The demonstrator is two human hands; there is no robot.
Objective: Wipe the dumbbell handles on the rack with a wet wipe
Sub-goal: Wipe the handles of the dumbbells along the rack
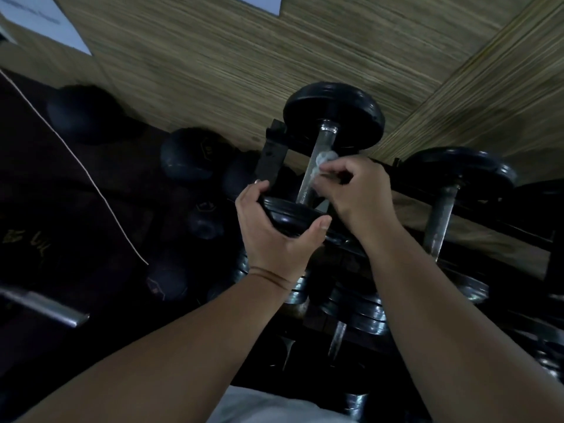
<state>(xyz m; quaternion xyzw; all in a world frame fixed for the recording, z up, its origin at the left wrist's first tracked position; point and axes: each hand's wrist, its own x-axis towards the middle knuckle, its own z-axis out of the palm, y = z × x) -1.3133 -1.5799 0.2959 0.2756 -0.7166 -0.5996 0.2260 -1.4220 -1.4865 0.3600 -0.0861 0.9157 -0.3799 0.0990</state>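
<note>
Left hand [274, 236] is on the near plate [293, 213] of the dumbbell [332, 114], fingers [261, 187] curled over the rim w/ thumb across the front. Right hand [360, 193] fingers are pinching the balled-up wet wipe [326, 157], pressed vs the chrome handle [325, 138] abt midway. Dumbbell's lying on top of the rack [273, 157], wood-look wall [213, 71] behind. 2nd dumbbell [442, 209] sits just to the right, untouched.
</note>
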